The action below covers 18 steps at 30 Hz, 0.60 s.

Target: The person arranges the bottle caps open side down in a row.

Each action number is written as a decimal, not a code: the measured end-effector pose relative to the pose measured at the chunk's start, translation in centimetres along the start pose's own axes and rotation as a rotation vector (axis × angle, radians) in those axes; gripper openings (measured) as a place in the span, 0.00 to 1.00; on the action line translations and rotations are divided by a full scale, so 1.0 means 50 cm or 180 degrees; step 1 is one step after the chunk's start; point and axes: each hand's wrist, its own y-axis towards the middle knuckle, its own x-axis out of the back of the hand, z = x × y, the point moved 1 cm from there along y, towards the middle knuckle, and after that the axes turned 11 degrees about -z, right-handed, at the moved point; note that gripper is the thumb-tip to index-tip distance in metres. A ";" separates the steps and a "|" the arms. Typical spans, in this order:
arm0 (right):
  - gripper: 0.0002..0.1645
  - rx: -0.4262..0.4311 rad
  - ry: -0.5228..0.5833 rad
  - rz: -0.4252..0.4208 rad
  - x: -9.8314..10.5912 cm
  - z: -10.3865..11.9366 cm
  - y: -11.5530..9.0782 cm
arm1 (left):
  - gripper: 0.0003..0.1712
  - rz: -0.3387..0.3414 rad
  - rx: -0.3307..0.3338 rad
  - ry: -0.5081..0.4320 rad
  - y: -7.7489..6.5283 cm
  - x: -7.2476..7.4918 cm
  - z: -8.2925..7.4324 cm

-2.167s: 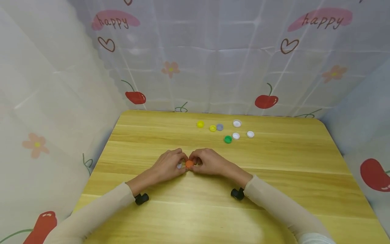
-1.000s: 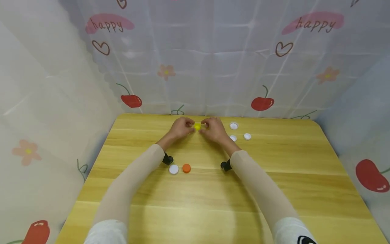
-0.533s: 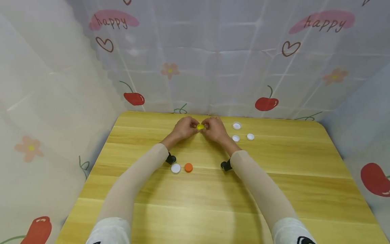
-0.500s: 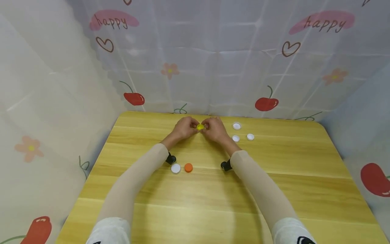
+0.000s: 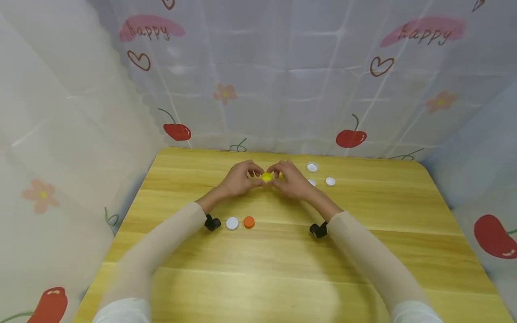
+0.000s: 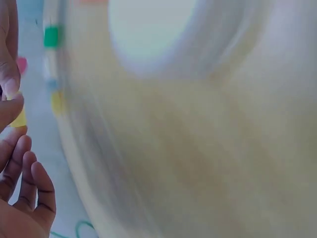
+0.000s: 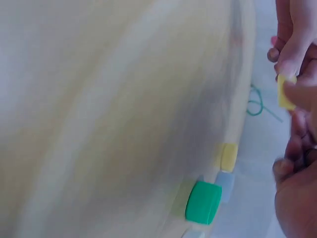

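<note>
Both hands meet near the far side of the table (image 5: 258, 278), just left of most of the loose caps: the left hand (image 5: 238, 178) and the right hand (image 5: 292, 181) each pinch the yellow cap (image 5: 266, 177) from its own side, thumb and fingers drawn narrow on it. The wrist views show it gripped between the two hands, apparently raised off the wood; blur hides which face is up. Nearer, in front of the hands and slightly to the left, the near white cap (image 5: 232, 223) and the orange cap (image 5: 249, 222) lie side by side, just apart, seemingly flat tops upward. Judging by that pair, two caps look dealt with and the one in hand is partway through. The rest seem left to do: a second yellow cap (image 7: 229, 157), with a greyish-blue cap (image 7: 225, 186) just beside it and a green cap (image 7: 203, 202) close by, all largely or wholly hidden from the head view by the right hand; then, farther right, the far white cap (image 5: 312, 167), the rightmost white cap (image 5: 330, 181) and the half-hidden white cap (image 5: 312, 182) beside the right hand. The far and rightmost white ones appear to show their hollow, rimmed sides, unlike the near pair.
</note>
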 end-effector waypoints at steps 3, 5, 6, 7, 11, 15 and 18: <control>0.16 0.0138 0.0272 -0.0002 0.015 0.011 -0.044 | 0.16 -0.0018 -0.0160 -0.0108 -0.044 -0.001 -0.028; 0.16 0.0211 0.0428 -0.0054 0.025 0.017 -0.074 | 0.16 -0.0019 -0.0238 -0.0148 -0.067 -0.006 -0.046; 0.16 0.0230 0.0508 -0.0082 0.028 0.018 -0.089 | 0.16 -0.0018 -0.0280 -0.0160 -0.077 -0.010 -0.055; 0.16 0.0234 0.0565 -0.0107 0.030 0.020 -0.102 | 0.16 -0.0022 -0.0319 -0.0181 -0.086 -0.014 -0.063; 0.16 0.0294 0.0712 -0.0193 0.037 0.031 -0.149 | 0.16 -0.0026 -0.0440 -0.0239 -0.119 -0.025 -0.090; 0.17 0.0436 0.0774 -0.0283 0.042 0.040 -0.175 | 0.15 0.0053 -0.0448 -0.0338 -0.136 -0.030 -0.107; 0.17 0.0505 0.0778 -0.0354 0.044 0.040 -0.187 | 0.15 0.0280 -0.0090 -0.0787 -0.142 -0.029 -0.111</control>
